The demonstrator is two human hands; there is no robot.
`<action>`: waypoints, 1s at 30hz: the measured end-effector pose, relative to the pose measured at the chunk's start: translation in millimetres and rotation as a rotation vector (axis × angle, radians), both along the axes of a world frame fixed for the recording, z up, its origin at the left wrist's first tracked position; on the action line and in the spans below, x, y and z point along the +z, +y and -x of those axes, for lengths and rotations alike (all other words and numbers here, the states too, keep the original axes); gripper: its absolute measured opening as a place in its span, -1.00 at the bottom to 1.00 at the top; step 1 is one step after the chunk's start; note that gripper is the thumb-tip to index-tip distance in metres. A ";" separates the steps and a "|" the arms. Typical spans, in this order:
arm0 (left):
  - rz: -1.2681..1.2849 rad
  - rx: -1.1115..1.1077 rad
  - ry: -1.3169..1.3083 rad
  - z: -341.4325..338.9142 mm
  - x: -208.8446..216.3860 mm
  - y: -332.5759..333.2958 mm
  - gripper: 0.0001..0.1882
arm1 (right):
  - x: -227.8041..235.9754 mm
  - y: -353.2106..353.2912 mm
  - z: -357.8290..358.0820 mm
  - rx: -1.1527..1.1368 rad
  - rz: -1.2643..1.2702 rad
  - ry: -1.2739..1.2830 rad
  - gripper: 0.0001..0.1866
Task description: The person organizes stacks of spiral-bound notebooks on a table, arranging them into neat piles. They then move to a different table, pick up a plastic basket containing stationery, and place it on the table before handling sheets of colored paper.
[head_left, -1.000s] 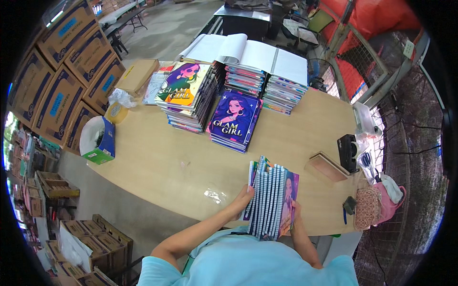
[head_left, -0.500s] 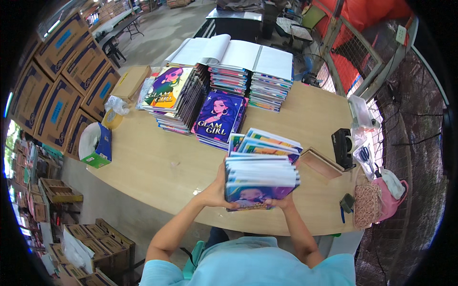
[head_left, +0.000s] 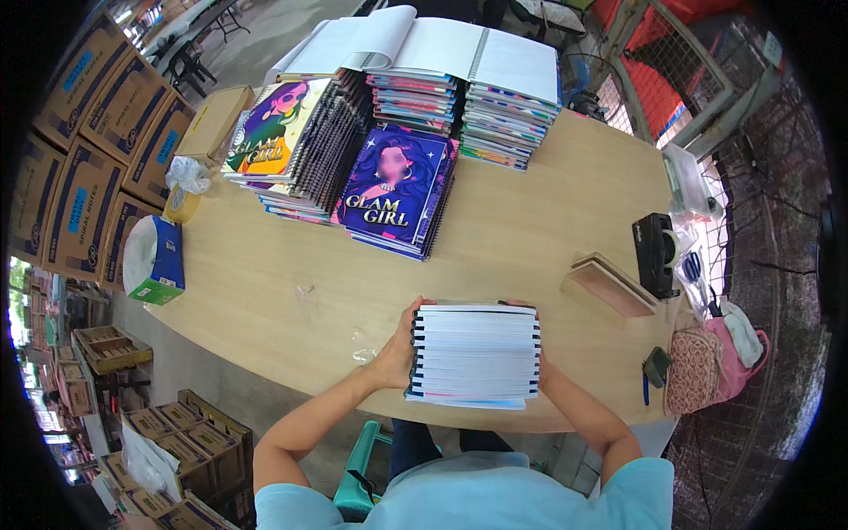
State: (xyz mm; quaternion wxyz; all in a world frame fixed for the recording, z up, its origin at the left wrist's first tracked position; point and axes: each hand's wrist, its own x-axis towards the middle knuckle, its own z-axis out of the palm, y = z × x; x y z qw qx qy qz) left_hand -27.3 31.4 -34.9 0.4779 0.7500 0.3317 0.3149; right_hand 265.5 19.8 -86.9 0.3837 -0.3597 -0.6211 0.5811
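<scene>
Between my two hands stands a thick bundle of spiral notebooks [head_left: 477,358] near the table's front edge, with white page edges facing up and dark bindings along both sides. My left hand [head_left: 395,360] presses the left side of the bundle. On its right side my right hand [head_left: 545,369] grips it, the fingers partly hidden behind the notebooks. Farther off, a stack of purple-covered notebooks [head_left: 389,190] lies beside a taller stack with a yellow and green cover [head_left: 281,132]. Behind them, more stacks carry open notebooks [head_left: 433,46] with blank white pages.
On the right are a wooden block stand [head_left: 614,287], a black tape dispenser [head_left: 654,256], scissors [head_left: 693,265], a woven pouch [head_left: 693,371] and a pink bag [head_left: 738,353]. A blue and green box [head_left: 163,261] and a tape roll [head_left: 181,205] sit left. Cartons [head_left: 84,212] rise beyond.
The bundle has turned, its covers no longer facing me and its page edges now upward. Loosely fanned notebooks at its back are now squared into it. My hands hold both sides.
</scene>
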 end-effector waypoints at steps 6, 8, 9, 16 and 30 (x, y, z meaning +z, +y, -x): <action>-0.118 -0.018 0.196 6.4 18.0 12.4 0.36 | 11.9 -1.0 0.8 0.005 -0.011 -0.160 0.17; 0.002 0.037 0.130 8.3 47.6 16.0 0.30 | 21.1 -2.3 4.5 0.022 -0.151 -0.302 0.08; 0.146 0.090 0.091 12.5 65.7 14.0 0.23 | 34.6 -1.6 12.0 0.016 -0.135 -0.291 0.03; 0.910 0.442 -0.224 120.0 76.3 -11.6 -0.25 | 94.0 -5.8 159.7 -0.072 0.648 0.261 -0.24; 0.007 0.606 0.787 210.8 138.2 48.7 -0.26 | 63.0 27.4 201.7 -0.410 -0.234 -0.667 -0.25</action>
